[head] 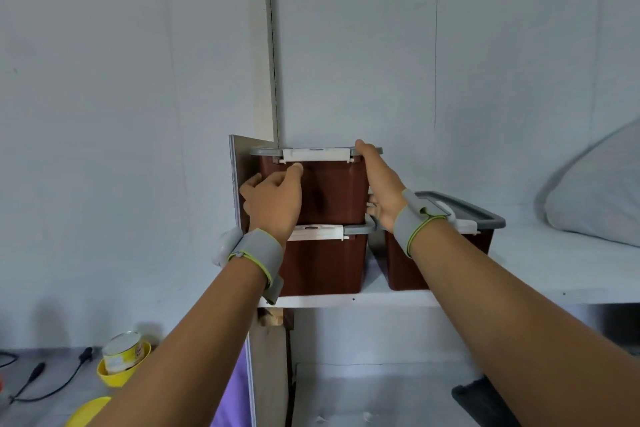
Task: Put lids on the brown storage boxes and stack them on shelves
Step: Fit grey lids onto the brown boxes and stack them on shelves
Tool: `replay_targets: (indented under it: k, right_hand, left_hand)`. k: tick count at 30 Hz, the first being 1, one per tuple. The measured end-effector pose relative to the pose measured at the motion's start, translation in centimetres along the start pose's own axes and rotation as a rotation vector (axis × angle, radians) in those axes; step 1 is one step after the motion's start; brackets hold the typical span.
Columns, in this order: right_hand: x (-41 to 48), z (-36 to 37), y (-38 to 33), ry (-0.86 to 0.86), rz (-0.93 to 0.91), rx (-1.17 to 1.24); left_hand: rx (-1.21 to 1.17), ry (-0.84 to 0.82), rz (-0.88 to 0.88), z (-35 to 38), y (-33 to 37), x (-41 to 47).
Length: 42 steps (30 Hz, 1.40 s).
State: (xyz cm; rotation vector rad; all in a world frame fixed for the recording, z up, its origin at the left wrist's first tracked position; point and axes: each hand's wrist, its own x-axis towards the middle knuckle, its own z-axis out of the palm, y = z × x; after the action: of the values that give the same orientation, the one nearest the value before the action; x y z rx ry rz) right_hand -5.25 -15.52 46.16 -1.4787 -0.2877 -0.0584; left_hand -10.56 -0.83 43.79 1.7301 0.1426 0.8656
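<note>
Two brown storage boxes with grey lids stand stacked at the left end of a white shelf [349,300]. The upper box [329,191] rests on the lower box [325,263]. My left hand [273,201] holds the upper box's left front corner, thumb up near the white latch [317,154]. My right hand [379,184] lies flat against the box's right side, fingertips reaching the grey lid [263,151]. A third lidded brown box [407,270] stands to the right on the same shelf, partly hidden by my right forearm.
A board [235,177] bounds the shelf on the left. A grey pillow [595,198] lies at the shelf's right end. Below left, a tin in a yellow bowl [123,362], a yellow plate [86,411] and black cables [45,381]. A dark object [481,399] sits on the lower shelf.
</note>
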Motion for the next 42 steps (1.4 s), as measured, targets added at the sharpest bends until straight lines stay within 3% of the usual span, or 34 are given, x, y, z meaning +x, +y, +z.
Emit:
replay_targets:
  k: [10, 17, 22, 27, 36, 42]
  right_hand:
    - [1.0, 0.9, 0.3, 0.109, -0.015, -0.052]
    - [0.9, 0.7, 0.4, 0.092, -0.019, -0.044]
    - [-0.2, -0.2, 2.3, 0.257, -0.23, -0.229]
    - [-2.7, -3.3, 4.0, 0.33, -0.41, -0.274]
    - [-7.8, -15.7, 11.2, 0.511, -0.251, -0.341]
    - [-9.9, -25.2, 18.0, 0.646, -0.137, -0.319]
  left_hand:
    - [0.054, -0.013, 0.02, -0.5, -0.8, 0.5]
    - [0.104, 0.006, 0.022, -0.4, -1.3, -0.3]
    - [0.093, 0.1, 0.182, 1.7, -1.7, -3.6]
    - [-0.096, -0.143, 0.317, 5.1, -3.1, -6.6]
    - [-0.129, -0.562, 0.187, 13.8, -8.0, -14.0]
    - [-0.075, -0.77, -0.02, 20.8, -13.0, -19.0]
